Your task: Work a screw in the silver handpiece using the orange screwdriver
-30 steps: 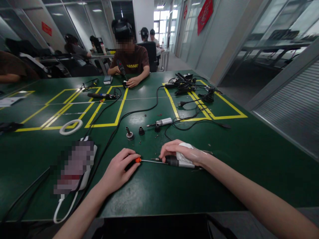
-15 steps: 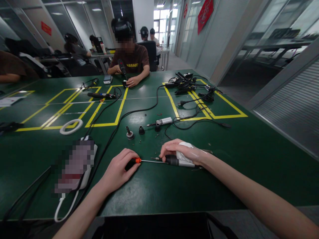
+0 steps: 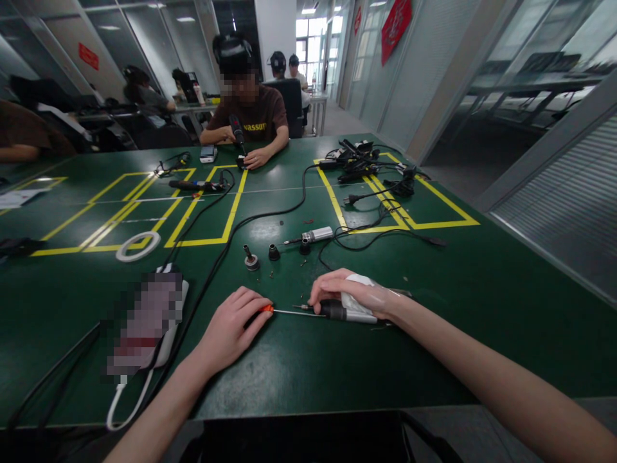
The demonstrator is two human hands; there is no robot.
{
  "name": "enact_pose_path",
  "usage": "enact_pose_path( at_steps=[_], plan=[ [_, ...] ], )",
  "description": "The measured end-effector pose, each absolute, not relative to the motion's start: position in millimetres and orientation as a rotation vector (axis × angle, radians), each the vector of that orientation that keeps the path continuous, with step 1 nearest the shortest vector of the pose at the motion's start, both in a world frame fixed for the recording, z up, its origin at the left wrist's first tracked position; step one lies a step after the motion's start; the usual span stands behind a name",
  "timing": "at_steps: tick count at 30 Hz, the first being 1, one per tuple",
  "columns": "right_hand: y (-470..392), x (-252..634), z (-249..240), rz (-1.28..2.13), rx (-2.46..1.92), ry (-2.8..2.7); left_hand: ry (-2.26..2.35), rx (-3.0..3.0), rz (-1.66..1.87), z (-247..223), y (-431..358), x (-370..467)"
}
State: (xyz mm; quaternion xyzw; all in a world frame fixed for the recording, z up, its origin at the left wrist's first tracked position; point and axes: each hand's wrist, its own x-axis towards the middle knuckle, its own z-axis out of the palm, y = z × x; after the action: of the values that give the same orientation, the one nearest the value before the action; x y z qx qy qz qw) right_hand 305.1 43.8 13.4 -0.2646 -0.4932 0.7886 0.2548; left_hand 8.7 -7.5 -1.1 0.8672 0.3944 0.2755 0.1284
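Observation:
My left hand (image 3: pixel 237 325) is closed round the handle of a screwdriver, whose orange collar shows at the fingertips. The thin screwdriver shaft (image 3: pixel 296 313) points right, its tip at the dark front of a silver and black cylindrical tool (image 3: pixel 359 316). My right hand (image 3: pixel 347 290) is wrapped over that tool, which lies near the table surface; white material covers part of this palm. Beyond the hands lie a second silver tool (image 3: pixel 318 235), a round metal part with a stem (image 3: pixel 251 260) and a black cone-shaped part (image 3: pixel 274 252).
A phone (image 3: pixel 149 315) on a white power strip and black cables lie at the left. A tape roll (image 3: pixel 137 246) sits behind them. A cable pile (image 3: pixel 354 161) is at the back right. Across the green table (image 3: pixel 520 308), a person (image 3: pixel 255 112) holds a tool.
The fingers of my left hand have shifted slightly over the handle, covering more of the orange collar. My right hand looks unmoved. The person opposite has moved an arm a little.

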Motion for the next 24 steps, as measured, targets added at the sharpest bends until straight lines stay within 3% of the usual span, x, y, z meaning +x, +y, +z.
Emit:
enact_pose_path(
  at_steps=[24],
  plan=[
    [55.3,305.8,10.0,2.165,-0.694,-1.345,1.193,2.487,0.780,-0.3,-7.6,10.6]
  ],
)
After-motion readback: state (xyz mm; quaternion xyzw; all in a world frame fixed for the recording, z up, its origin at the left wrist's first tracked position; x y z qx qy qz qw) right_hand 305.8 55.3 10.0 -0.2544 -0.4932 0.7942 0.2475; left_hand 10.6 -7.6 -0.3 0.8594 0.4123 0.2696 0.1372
